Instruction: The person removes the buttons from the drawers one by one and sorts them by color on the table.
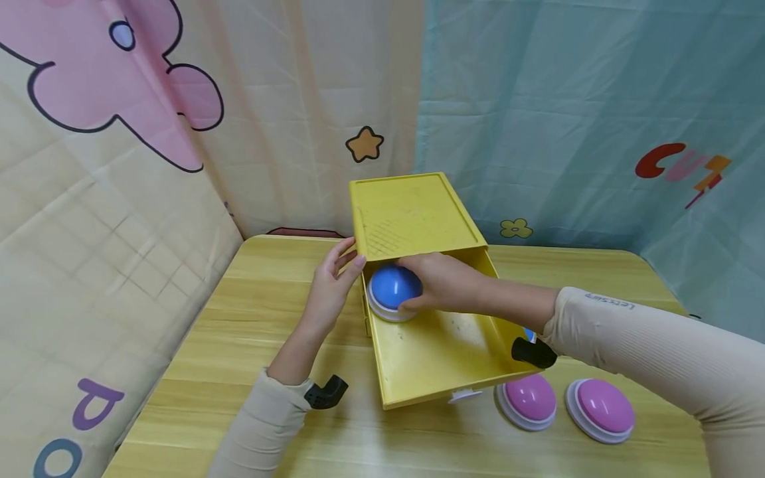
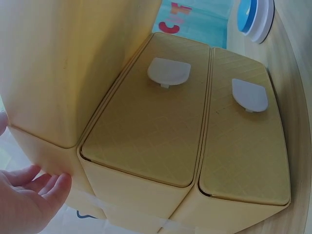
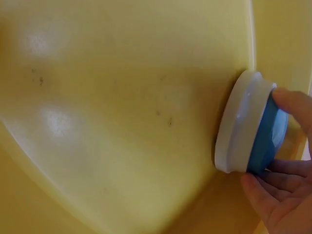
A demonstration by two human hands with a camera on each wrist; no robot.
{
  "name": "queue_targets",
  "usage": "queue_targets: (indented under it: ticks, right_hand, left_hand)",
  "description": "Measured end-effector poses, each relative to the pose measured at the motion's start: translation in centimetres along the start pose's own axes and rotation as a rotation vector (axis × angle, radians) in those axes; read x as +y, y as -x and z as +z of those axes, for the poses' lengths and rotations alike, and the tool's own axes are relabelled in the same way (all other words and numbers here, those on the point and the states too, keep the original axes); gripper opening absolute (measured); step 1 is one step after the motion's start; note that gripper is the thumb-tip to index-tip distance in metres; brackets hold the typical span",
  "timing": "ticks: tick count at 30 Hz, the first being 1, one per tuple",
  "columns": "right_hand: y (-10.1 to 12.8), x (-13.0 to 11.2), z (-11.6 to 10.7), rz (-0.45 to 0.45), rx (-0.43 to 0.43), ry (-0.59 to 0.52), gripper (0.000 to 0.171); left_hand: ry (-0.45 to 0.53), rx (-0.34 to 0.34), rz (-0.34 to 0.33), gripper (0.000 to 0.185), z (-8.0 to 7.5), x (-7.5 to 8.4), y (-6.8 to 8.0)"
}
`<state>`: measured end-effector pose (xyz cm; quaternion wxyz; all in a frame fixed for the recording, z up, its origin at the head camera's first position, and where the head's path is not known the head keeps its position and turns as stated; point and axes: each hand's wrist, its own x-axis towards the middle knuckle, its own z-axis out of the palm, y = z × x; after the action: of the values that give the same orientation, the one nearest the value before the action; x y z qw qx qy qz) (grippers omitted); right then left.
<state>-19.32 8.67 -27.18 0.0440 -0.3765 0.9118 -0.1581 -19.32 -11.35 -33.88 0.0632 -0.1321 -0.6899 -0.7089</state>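
Nearest the viewer, two pink dome buttons sit side by side on the wooden worktop (image 1: 197, 372) at about 5 o'clock: the left pink button (image 1: 528, 400) lies just beside the front right corner of the open drawer, and the right pink button (image 1: 600, 409) lies just beside the first, not touching it. A small white tab (image 1: 464, 396) projects from the drawer's front edge at 6 o'clock.

The yellow drawer (image 1: 442, 352) is pulled out toward the viewer from a yellow storage box (image 1: 412, 216) standing at 12 o'clock against the backdrop. The left wrist view shows two further drawer fronts (image 2: 146, 141) closed below it, each with a white pull.

The blue dome button (image 1: 393, 291) with a white base sits on the drawer floor at the far left corner, close under the box's front edge. The right hand (image 1: 441, 282) reaches in from 3 o'clock and grips it, fingers curled over the dome; the right wrist view shows fingertips (image 3: 292, 105) on the blue top and others beneath the rim.

The left hand (image 1: 331, 289) comes from 7 o'clock, fingers straight and held together, their tips resting against the box's left front corner. It holds nothing.

Farthest, printed fabric panels (image 1: 568, 119) hang behind the worktop.
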Motion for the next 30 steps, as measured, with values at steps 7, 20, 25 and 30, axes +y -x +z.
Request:
queue_targets:
  ticks: [7, 20, 25, 30]
  right_hand:
    - [0.6, -0.3, -0.6, -0.03, -0.024, 0.049, 0.063]
    - [4.6, -0.1, -3.9, -0.072, 0.118, -0.053, 0.063]
    - [6.5, 1.0, -5.3, -0.057, 0.22, -0.057, 0.062]
    - [8.7, 2.3, -6.6, 0.017, 0.298, -0.063, 0.064]
  left_hand:
    - [0.0, -0.002, 0.001, 0.054, 0.1, 0.0, -0.1]
    - [-0.003, -0.006, -0.034, 0.049, 0.5, 2.6, 0.8]
    - [0.005, -0.009, -0.033, 0.05, 0.3, 1.5, 0.5]
    - [0.006, -0.012, -0.009, 0.052, 0.1, 0.4, 0.1]
